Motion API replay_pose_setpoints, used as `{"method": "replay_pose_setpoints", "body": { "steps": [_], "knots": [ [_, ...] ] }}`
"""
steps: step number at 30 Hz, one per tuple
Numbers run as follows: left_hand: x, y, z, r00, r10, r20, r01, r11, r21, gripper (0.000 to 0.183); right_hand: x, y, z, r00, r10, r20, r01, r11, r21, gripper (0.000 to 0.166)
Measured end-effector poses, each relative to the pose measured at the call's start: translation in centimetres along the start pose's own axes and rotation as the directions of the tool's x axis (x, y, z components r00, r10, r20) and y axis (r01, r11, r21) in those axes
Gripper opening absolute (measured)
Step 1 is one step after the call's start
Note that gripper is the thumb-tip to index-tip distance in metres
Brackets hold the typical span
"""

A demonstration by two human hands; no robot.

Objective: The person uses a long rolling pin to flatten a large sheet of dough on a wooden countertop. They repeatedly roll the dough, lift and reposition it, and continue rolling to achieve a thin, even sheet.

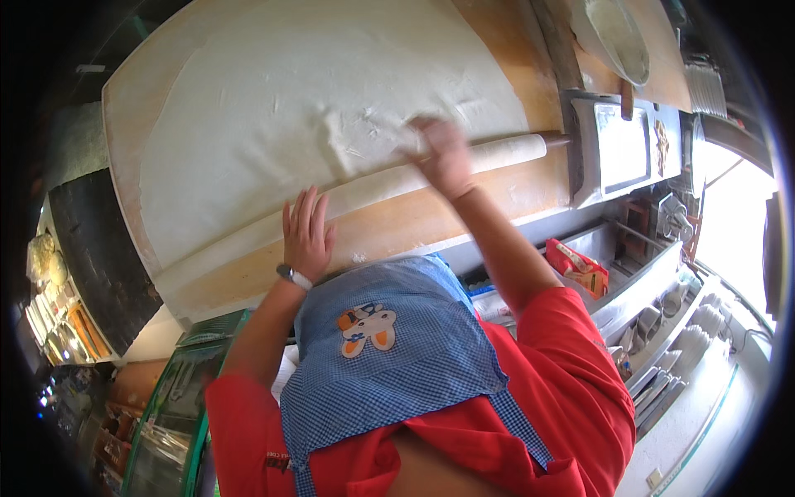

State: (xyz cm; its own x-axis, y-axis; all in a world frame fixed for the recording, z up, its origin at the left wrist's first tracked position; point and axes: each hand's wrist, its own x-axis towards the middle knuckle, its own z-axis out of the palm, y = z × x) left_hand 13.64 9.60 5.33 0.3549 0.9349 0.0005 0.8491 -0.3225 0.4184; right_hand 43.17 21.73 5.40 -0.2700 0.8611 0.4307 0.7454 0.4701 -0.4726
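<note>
A broad, thin sheet of pale dough (261, 124) covers most of a wooden board (447, 211) before me. Its near edge is wrapped around a long rolling pin, whose dark handle (557, 140) sticks out at the right end. My left hand (307, 239) lies flat on the dough-covered roll (372, 191), fingers slightly spread. Blurred by motion, my right hand (444, 155) is over the roll farther right, near the sheet; whether it touches the dough or holds anything is unclear. White powder, apparently flour, and wrinkles mark the sheet between and beyond my hands.
A powder-dusted bowl (621, 43) stands at the upper right, above a metal-framed unit (581, 149). Lower right are a red packet (577, 270) and stacked white dishes (708, 317). A green-framed glass cabinet (180, 385) stands at lower left, with a black panel (102, 261) beside the board.
</note>
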Motion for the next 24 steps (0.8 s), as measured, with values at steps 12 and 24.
{"method": "replay_pose_setpoints", "body": {
  "steps": [12, 24],
  "knots": [
    [6.9, -8.2, -2.4, 0.967, -0.209, -0.146, 0.232, 0.959, 0.160, 0.070, 18.9, 27.8, -24.7, 0.955, 0.298, -0.016, -0.289, 0.913, -0.286, 0.041],
    [-10.3, -16.6, -1.2, 0.422, -0.799, -0.429, 0.885, 0.466, 0.004, 0.081, 26.8, 4.5, -10.4, 0.991, 0.027, -0.133, -0.044, 0.991, -0.127, 0.018]
  ]
}}
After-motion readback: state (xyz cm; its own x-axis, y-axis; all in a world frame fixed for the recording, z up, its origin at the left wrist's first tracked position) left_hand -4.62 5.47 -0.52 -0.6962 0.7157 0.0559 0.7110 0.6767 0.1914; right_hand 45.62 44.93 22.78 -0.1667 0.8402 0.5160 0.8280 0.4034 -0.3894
